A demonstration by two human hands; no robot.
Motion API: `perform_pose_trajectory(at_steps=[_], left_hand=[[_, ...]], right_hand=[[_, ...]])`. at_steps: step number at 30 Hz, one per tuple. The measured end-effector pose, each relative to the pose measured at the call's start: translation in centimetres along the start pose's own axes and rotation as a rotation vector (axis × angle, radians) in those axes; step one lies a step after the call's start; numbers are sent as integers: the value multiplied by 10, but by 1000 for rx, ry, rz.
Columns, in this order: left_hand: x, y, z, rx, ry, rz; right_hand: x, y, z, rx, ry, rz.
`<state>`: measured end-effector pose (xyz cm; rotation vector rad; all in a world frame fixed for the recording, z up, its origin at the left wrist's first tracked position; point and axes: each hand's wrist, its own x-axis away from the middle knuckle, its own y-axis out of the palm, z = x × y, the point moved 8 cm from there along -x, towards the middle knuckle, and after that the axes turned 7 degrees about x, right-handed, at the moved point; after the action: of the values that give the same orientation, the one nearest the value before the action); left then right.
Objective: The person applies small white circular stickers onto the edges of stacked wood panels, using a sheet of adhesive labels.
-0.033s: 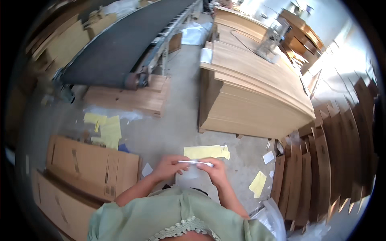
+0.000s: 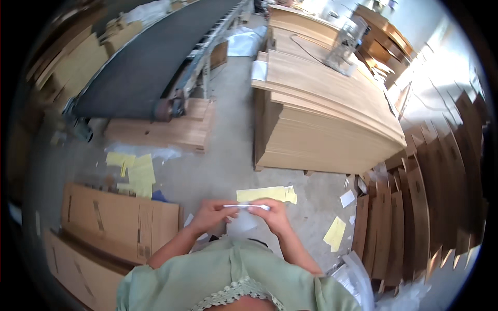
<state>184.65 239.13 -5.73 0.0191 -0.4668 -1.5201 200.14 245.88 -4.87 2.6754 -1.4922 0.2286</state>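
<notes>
Both my hands are raised in front of my body and pinch a thin white strip (image 2: 244, 206) between them, seen nearly edge-on. My left hand (image 2: 208, 213) is closed on its left end. At the right end, my right hand (image 2: 273, 213) grips it with thumb and fingers. Whether the strip is paper or plastic is too small to tell. A pale, whitish patch shows below it between my hands, and I cannot tell whether it is joined to the strip. Beyond my fingers a yellow paper sheet (image 2: 265, 194) lies on the floor.
Flattened cartons (image 2: 122, 220) lie at the left, and upright cardboard sheets (image 2: 410, 217) crowd the right. Ahead stand a tall stack of brown boards (image 2: 327, 135) and a dark conveyor belt (image 2: 140, 67). Yellow papers (image 2: 141, 173) and clear plastic (image 2: 358, 280) litter the floor.
The whole view has shifted slightly. My hands sit a little further left and higher in the picture, both still gripping the white strip.
</notes>
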Motion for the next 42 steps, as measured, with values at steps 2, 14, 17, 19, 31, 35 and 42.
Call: perform_pose_trajectory(at_steps=[2,14,17,19,31,35,42], left_hand=[[-45,-20,29,22,6,75],[-228,-89,119,350,-183,157],[-288,-114,132,302,-228,46],[-330,-126,146,228,-257,-59],[-518,-223,229,-42,-265,-203],[-564,-290,248,177,-37,191],[-598,-328,245,303,-24,427]], right_hand=[[-66,-5,-17,8,-14,-90],[-311,-23,-87,180,-135,-117],[-359,-31,-78,9,-89,-32],[-385,-42,-74,-97,6,36],[-523,-61,-76,-398,145,373],[-493,-83,3,-479,568,573],[-556,-79,16,-1134,340,525]])
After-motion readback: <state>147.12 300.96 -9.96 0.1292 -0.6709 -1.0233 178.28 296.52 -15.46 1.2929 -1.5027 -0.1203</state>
